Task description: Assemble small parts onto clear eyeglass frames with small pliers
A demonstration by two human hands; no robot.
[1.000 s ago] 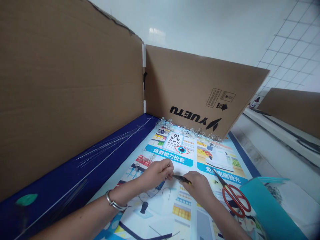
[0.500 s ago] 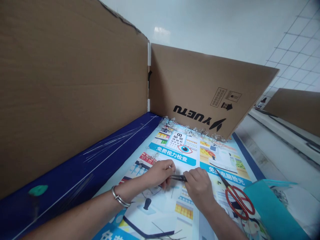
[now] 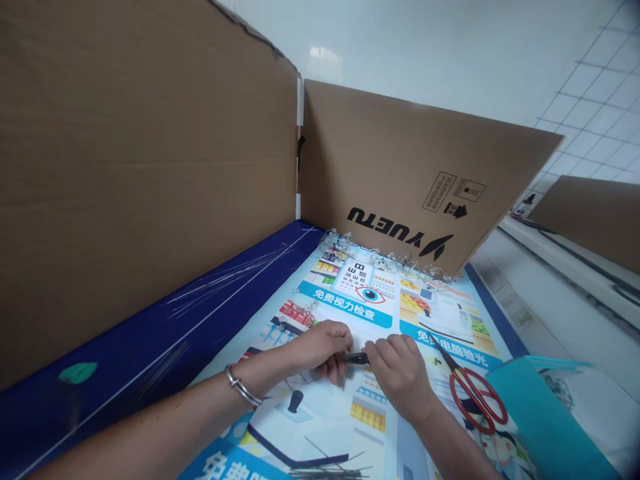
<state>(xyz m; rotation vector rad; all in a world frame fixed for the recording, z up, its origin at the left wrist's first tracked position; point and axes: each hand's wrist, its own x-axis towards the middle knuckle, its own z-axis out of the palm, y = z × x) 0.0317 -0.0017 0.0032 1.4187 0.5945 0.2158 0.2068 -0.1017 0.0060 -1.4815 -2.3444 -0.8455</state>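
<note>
The right hand [image 3: 400, 377] curls over from the right, its fingertips pressed together on the dark grip of a small pair of pliers [image 3: 358, 358], pinching it from above. The left hand [image 3: 320, 348] closes in from the other side, fingers folded under and thumb on top; those fingers hide whether it grips the pliers or a thin wire there. The pliers lie almost level across the view, long axis running left to right between the hands, which nearly meet around them. The right hand sits on the grip end, and the narrower end seems to point at the left hand, though that end is mostly hidden.

Both hands work over a printed eye-test poster [image 3: 345, 310], just below its blue banners, with a silver bangle [image 3: 243, 385] on the left wrist. Red-handled scissors [image 3: 475, 400] lie to the right of the right hand, near the poster's right edge, blades angled up toward the hand. A teal folder [image 3: 540, 420] overlaps the right corner. Clear beaded clusters [image 3: 385, 259] line the far edge — at the foot of a cardboard panel [image 3: 390, 147] printed YUETU — and a bundle of thin dark wires [image 3: 330, 473] lies at the near edge.
</note>
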